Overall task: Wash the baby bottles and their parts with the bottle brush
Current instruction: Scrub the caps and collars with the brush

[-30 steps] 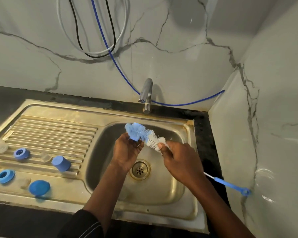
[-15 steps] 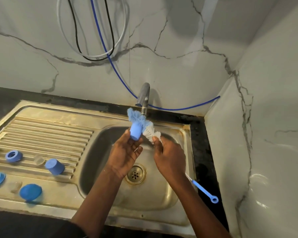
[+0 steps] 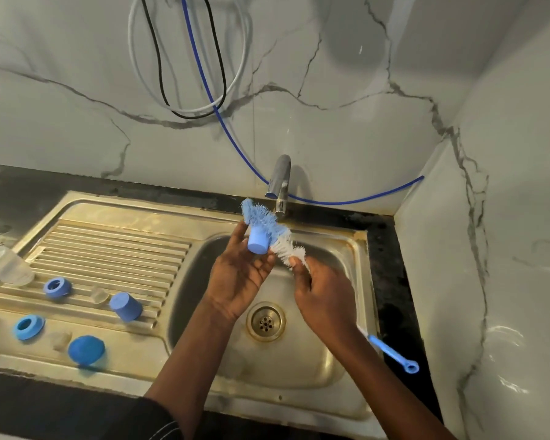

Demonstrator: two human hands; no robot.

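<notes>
One small blue plastic cap (image 3: 257, 243), still pinched at left hand (image 3: 238, 277) fingertips; blue-and-white bristle bottle brush (image 3: 269, 231) against it, right hand (image 3: 326, 300) fingers curled round its stem as before.

A black sleeve (image 3: 154, 419) with thin pale stitch lines ends above the bare left forearm (image 3: 188, 350)

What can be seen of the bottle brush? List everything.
The bottle brush has a fluffy bristle head, blue at the tip and white nearer the stem, a thin pale stem and a blue plastic handle ending in a loop. It slants above the sink, tip up near the tap, handle out past the right wrist. The right hand grips it just below the bristles; the blue bristles touch the blue cap held by the left hand.
</notes>
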